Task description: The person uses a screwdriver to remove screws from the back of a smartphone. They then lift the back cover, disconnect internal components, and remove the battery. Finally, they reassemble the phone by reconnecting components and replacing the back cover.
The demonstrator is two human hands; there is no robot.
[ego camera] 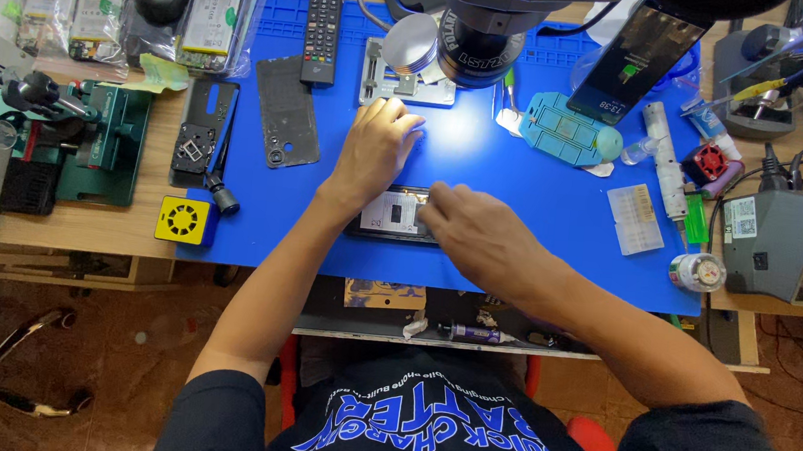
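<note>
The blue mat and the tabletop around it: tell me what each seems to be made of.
The blue mat looks like soft silicone or rubber with a matte finish: it has an even colour, moulded grid pockets along its far edge, and only a dull glow under the lamp. The tabletop looks like wood or a wood-look laminate, pale tan with faint grain; which of the two cannot be told.
</note>
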